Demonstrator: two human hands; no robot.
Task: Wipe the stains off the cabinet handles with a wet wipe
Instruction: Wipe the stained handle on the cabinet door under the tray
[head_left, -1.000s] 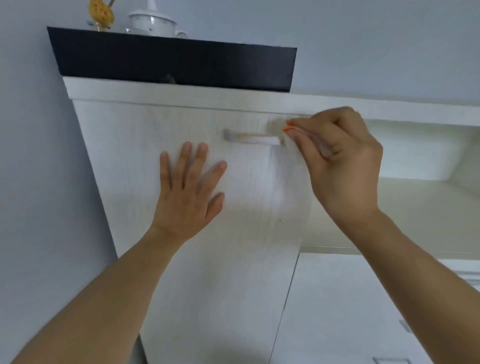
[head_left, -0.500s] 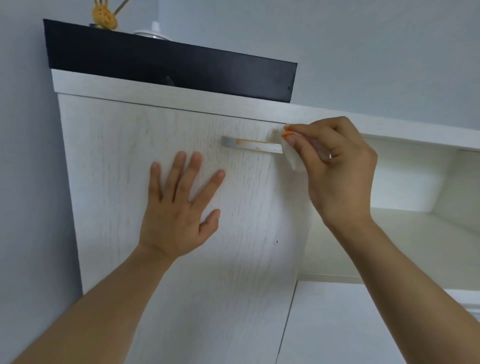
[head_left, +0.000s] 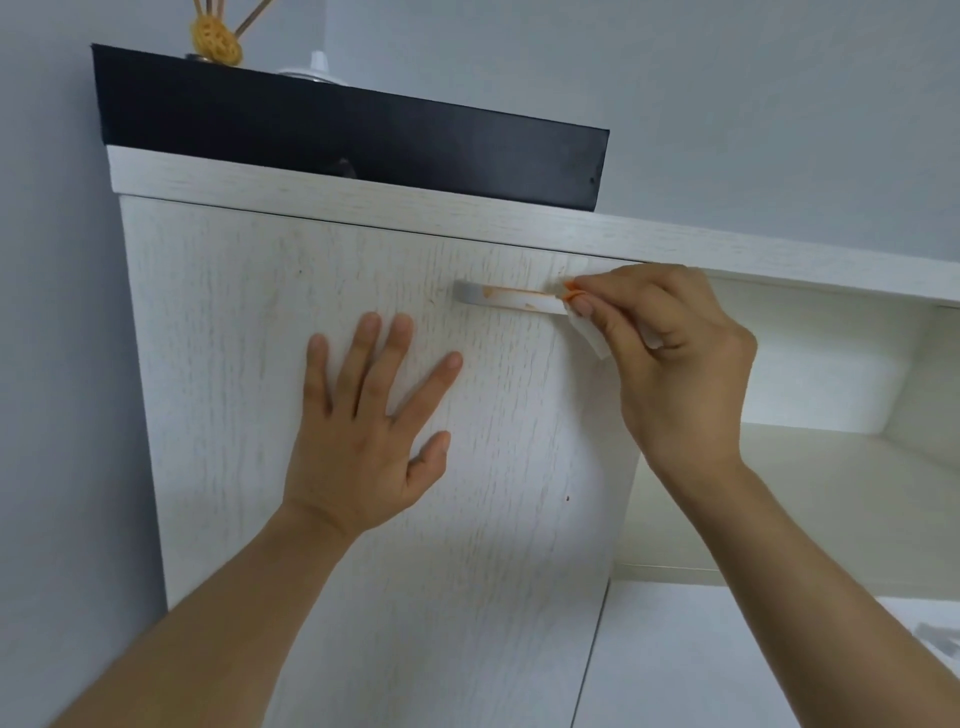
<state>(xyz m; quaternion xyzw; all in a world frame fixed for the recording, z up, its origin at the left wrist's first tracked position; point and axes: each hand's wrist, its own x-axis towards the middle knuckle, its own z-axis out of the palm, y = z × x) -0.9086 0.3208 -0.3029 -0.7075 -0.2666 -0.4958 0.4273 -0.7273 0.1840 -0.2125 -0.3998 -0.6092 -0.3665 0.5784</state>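
A white cabinet door (head_left: 249, 374) carries a short horizontal handle (head_left: 506, 299) smeared with orange stains. My right hand (head_left: 670, 364) pinches a folded white wet wipe (head_left: 589, 335) against the handle's right end; the wipe's top edge is tinted orange. My left hand (head_left: 363, 421) lies flat on the door below and left of the handle, fingers spread, holding nothing.
A black box (head_left: 363, 140) sits on the cabinet top with a yellow ornament (head_left: 215, 39) and a white lidded pot (head_left: 314, 73) behind it. An open shelf compartment (head_left: 810, 415) lies to the right. A lower door (head_left: 727, 665) has another handle (head_left: 943, 636) at the right edge.
The view has tilted down a little, so the cabinet sits lower in frame. My right hand with the wipe stays at the handle's right end; more orange stain shows on the handle. Left hand stays flat.
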